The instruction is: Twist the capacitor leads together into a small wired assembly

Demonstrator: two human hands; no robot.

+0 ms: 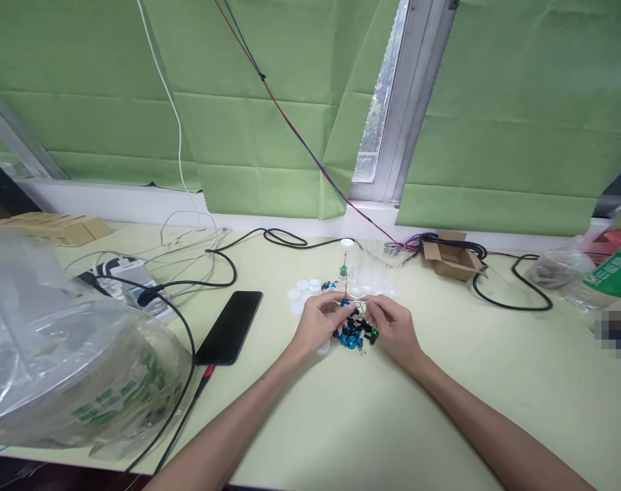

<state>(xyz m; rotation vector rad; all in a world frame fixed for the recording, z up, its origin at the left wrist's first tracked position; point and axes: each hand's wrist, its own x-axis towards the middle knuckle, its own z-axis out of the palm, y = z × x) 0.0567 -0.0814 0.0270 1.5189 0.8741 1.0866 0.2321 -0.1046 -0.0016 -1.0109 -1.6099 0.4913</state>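
Pinching a blue part [345,302] with left fingers [332,299] and wire [360,301] with right fingers [380,308], in from the worktop's [494,361] near edge; through loose grip, could lose either into the pile [352,341].

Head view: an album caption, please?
Left hand and right hand close together over blue and black parts, smartphone at left.

Smartphone [230,329], black: is lying dark-screened on the pale tabletop [330,423]. Plastic bag [120,402], clear, green-printed: is bulging at far left. Cardboard carton [59,230], long: is resting behind it, near the wall. Cardboard box [447,269], small, open: is sitting at back right; black cable [519,309] is looping beside it. Wire pair [300,139], red and blue: is hanging diagonally before green curtains [269,150]. White cord [180,136]: is dangling leftward of that.
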